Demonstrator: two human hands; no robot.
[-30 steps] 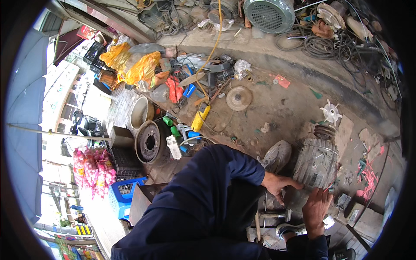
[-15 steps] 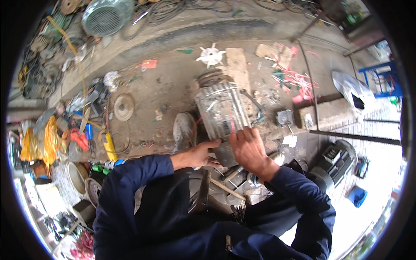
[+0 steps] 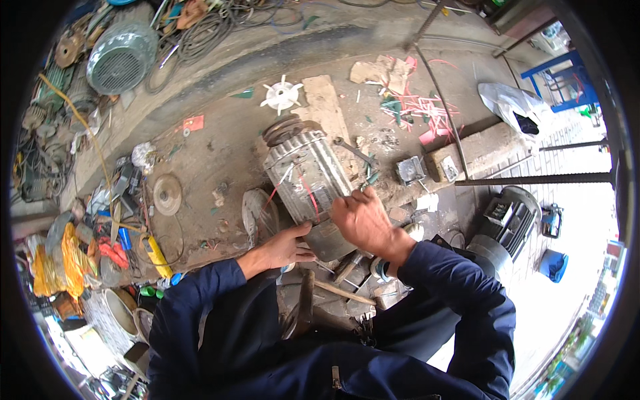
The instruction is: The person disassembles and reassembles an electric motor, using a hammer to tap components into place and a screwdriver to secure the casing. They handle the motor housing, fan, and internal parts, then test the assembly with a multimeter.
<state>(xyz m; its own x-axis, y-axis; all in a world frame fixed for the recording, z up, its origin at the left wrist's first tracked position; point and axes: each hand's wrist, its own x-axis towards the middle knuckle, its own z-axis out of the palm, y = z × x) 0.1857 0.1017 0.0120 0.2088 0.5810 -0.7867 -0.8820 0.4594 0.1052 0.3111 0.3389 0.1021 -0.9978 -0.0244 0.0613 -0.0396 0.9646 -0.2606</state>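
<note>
An electric motor (image 3: 310, 180) with a finned grey body lies before me, its far end carrying a grooved pulley (image 3: 291, 130). On its near end sits a smooth grey end cover (image 3: 331, 241). My left hand (image 3: 283, 248) grips this cover's left side, thumb at the upper edge and fingers lower down. My right hand (image 3: 363, 217) is closed, knuckles up, at the right of the seam between body and cover. Whatever its fingers pinch is hidden. A red strip (image 3: 309, 193) lies along the motor's body.
A white fan (image 3: 281, 96) and a wrench (image 3: 355, 152) lie beyond the motor. Below my hands is a wooden-handled hammer (image 3: 340, 291). Another motor (image 3: 508, 223) stands at right. Pink scraps (image 3: 427, 113), a metal bar (image 3: 533, 180), a round disc (image 3: 167, 195) and a yellow tool (image 3: 157, 256) lie around.
The whole view has shifted, so the motor and surroundings appear farther left. My left hand stays on the end cover; my right hand stays closed by the seam, its fingers slightly more curled.
</note>
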